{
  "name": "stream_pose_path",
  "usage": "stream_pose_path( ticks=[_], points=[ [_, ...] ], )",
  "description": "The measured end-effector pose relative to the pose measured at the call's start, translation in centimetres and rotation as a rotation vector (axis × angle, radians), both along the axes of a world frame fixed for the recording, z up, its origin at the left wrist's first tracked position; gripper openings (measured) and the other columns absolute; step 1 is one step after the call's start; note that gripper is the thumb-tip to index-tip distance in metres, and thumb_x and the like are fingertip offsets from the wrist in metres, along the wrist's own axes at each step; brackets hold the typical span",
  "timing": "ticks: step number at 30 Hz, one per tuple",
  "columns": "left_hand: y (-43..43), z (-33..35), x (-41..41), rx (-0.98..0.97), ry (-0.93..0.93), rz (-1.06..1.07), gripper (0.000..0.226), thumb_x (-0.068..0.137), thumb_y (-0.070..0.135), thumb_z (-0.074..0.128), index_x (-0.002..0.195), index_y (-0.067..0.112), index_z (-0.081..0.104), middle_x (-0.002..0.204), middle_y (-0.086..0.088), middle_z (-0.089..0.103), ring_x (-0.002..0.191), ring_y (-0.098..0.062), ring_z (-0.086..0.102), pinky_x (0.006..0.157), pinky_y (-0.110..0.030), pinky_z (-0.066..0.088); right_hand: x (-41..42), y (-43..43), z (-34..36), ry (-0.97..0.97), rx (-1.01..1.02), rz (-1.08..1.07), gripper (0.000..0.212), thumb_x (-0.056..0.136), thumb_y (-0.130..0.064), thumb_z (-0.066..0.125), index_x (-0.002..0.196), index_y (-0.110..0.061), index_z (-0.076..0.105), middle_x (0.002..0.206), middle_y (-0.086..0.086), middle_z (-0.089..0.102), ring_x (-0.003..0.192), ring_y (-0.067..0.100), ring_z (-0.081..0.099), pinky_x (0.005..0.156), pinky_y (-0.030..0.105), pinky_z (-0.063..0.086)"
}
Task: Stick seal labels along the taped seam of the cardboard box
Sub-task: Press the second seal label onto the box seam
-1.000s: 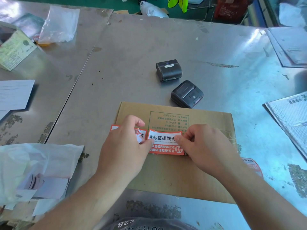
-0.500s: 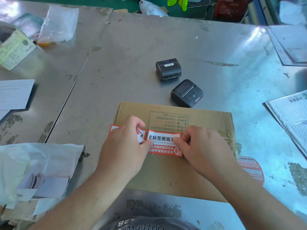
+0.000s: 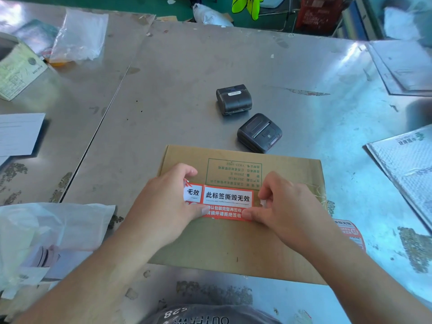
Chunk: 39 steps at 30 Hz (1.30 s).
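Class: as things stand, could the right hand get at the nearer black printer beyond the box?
Probably yes: only box top and table separate the right hand from the nearer black printer, though it must first release the seal label.

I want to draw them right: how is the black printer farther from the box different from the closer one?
The farther printer shows a small white sticker on top; the closer printer shows a slot and a button instead. The farther printer sits apart from the cardboard box; the closer printer sits right by its far edge. Both are small, black, rounded, resting on the metal table.
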State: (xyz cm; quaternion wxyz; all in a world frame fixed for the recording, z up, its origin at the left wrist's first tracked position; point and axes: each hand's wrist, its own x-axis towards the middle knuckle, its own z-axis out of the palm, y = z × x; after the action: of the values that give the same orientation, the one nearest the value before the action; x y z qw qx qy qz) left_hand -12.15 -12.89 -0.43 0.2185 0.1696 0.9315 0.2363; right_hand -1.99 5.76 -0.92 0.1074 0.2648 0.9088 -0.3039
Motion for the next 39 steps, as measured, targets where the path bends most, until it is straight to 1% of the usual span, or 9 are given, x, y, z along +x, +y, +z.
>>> stream_pose_path(
  ticks=[8,15,19,22,24,27,31,35,39],
  points=[
    [0.3,-1.0,0.3,0.098,0.093,0.137,0.053,0.077,0.036,0.077,0.122,0.034,0.049,0.102,0.011,0.052,0.089,-0.012,0.050,0.072,-0.025,0.034,-0.3,0.1,-0.2,0.003,0.039,-0.025,0.038,0.082,-0.045,0.076,0.074,-0.023,0.046,0.070,-0.008,0.060,0.064,0.006,0.054,0.050,0.026,0.035],
    [0.9,-1.6,0.6,0.116,0.175,0.181,0.047,0.080,0.039,0.072,0.120,0.033,0.047,0.098,0.013,0.050,0.098,-0.020,0.057,0.081,-0.035,0.049,-1.6,-0.3,-0.7,0.040,0.094,-0.147,0.039,0.093,-0.043,0.063,0.070,-0.021,0.041,0.068,-0.005,0.059,0.057,0.009,0.052,0.045,0.025,0.028],
    [0.6,-1.5,1.0,0.153,0.209,0.169,0.041,0.081,0.038,0.070,0.117,0.034,0.050,0.097,0.011,0.053,0.095,-0.020,0.057,0.074,-0.033,0.046,-1.2,-0.5,-0.4,0.099,0.102,-0.165,0.039,0.096,-0.040,0.059,0.070,-0.019,0.039,0.065,-0.006,0.056,0.052,0.007,0.048,0.042,0.023,0.026],
    [0.3,-1.2,1.2,0.254,0.214,0.188,0.032,0.082,0.035,0.068,0.112,0.033,0.058,0.093,0.006,0.058,0.086,-0.020,0.058,0.070,-0.028,0.040,-0.3,0.2,0.0,0.185,0.025,-0.238,0.041,0.093,-0.037,0.061,0.066,-0.019,0.037,0.058,-0.003,0.054,0.057,0.021,0.064,0.046,0.032,0.042],
    [0.2,-0.8,1.4,0.333,0.217,0.186,0.028,0.084,0.034,0.065,0.112,0.032,0.062,0.090,0.007,0.060,0.085,-0.017,0.060,0.071,-0.026,0.040,0.5,0.8,0.8,0.242,-0.020,-0.308,0.041,0.092,-0.032,0.061,0.064,-0.017,0.036,0.057,0.006,0.053,0.058,0.025,0.070,0.049,0.031,0.044],
    [0.3,-0.2,2.0,0.427,0.168,0.180,0.024,0.088,0.044,0.053,0.103,0.032,0.067,0.086,0.010,0.065,0.085,-0.006,0.061,0.067,-0.015,0.041,2.4,1.9,1.9,0.275,-0.043,-0.373,0.038,0.092,-0.030,0.061,0.069,-0.010,0.039,0.070,0.025,0.065,0.038,0.009,0.061,0.054,0.034,0.051],
    [1.1,-0.3,3.8,0.469,0.095,0.179,0.051,0.089,0.060,0.027,0.085,0.039,0.073,0.082,0.017,0.071,0.083,0.002,0.061,0.075,-0.024,0.047,5.6,3.6,2.0,0.271,-0.046,-0.482,0.034,0.090,-0.030,0.060,0.072,-0.005,0.044,0.061,0.017,0.068,0.033,0.005,0.055,0.054,0.032,0.047],
    [3.1,-0.5,6.0,0.455,0.172,0.086,0.044,0.099,0.052,0.030,0.092,0.038,0.071,0.083,0.025,0.066,0.081,0.017,0.058,0.065,-0.003,0.038,9.3,5.7,1.1,0.259,-0.018,-0.587,0.036,0.089,-0.033,0.063,0.076,-0.002,0.050,0.059,0.015,0.068,0.031,0.003,0.053,0.053,0.029,0.042],
    [6.3,-1.4,7.8,0.522,0.268,-0.022,0.054,0.088,0.067,0.023,0.100,0.033,0.063,0.072,0.009,0.069,0.069,-0.006,0.061,0.062,-0.029,0.045,13.0,7.8,-0.3,0.232,-0.024,-0.661,0.043,0.089,-0.043,0.066,0.079,-0.004,0.052,0.072,0.020,0.069,0.029,0.004,0.052,0.051,0.029,0.039]
  ],
)
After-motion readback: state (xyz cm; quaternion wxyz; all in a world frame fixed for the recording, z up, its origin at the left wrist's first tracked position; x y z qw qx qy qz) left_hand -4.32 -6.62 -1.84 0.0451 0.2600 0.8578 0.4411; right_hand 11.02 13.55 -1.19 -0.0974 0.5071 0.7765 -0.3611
